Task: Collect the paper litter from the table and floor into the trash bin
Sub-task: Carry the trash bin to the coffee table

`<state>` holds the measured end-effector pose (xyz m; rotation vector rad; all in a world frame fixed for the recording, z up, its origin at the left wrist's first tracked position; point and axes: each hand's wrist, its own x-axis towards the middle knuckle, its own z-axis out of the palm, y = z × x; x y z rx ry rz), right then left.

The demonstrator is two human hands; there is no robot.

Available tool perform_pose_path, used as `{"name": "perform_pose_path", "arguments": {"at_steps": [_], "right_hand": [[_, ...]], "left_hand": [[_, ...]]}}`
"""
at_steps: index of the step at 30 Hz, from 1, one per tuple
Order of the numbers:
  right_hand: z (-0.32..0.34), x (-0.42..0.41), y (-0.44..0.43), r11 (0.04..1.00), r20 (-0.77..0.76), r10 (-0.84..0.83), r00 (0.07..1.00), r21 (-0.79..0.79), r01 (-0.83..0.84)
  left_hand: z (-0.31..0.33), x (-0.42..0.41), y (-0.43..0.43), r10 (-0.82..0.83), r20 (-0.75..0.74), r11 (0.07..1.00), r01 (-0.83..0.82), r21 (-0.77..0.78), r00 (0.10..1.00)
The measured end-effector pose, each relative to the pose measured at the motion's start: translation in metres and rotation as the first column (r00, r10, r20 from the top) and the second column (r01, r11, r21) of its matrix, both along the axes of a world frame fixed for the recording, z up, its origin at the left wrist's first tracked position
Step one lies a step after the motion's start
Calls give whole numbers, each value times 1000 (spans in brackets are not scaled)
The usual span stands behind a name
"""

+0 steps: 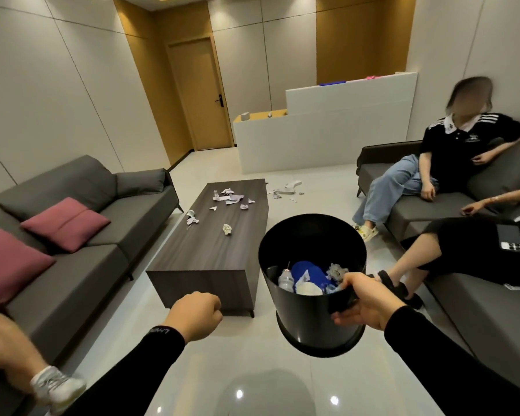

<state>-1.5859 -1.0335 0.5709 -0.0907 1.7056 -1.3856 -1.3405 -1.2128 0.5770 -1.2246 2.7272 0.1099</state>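
Observation:
My right hand [362,301] grips the near rim of a black round trash bin [300,313], held tilted above the floor. Inside lie a blue item, a small bottle and crumpled paper. My left hand [197,315] is a closed fist in front of me, nothing visible in it. Several crumpled and torn paper scraps [230,198] lie on the far half of the dark wooden coffee table [204,265]. One crumpled ball [227,229] sits nearer, and more paper litter [288,190] is scattered on the floor beyond the table's right far corner.
A grey sofa [108,223] with maroon cushions stands left of the table; someone's leg and white shoe [54,385] are at bottom left. Two people sit on the grey sofa [469,310] at right, their feet on the floor near the bin. A white counter [312,145] stands behind.

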Motion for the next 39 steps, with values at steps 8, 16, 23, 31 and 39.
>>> {"name": "perform_pose_path", "arguments": {"at_steps": [8, 16, 23, 31, 39], "right_hand": [[-16, -93, -121, 999, 84, 31, 996, -11, -30], [-16, -196, -286, 998, 127, 62, 990, 17, -65], [-7, -276, -390, 999, 133, 41, 990, -30, -37], [-29, -386, -508, 999, 127, 43, 991, -8, -42], [-60, -511, -629, 987, 139, 142, 980, 58, -151]], "left_hand": [[-20, -88, -122, 25, -57, 999, -24, 22, 998], [-38, -195, -286, 38, -15, 998, -37, 47, 999], [-18, -291, -393, 56, -120, 998, -51, 42, 991], [-19, -399, -507, 103, -129, 994, -96, 55, 986], [-37, -490, -604, 269, -13, 960, -267, 82, 963]]}}
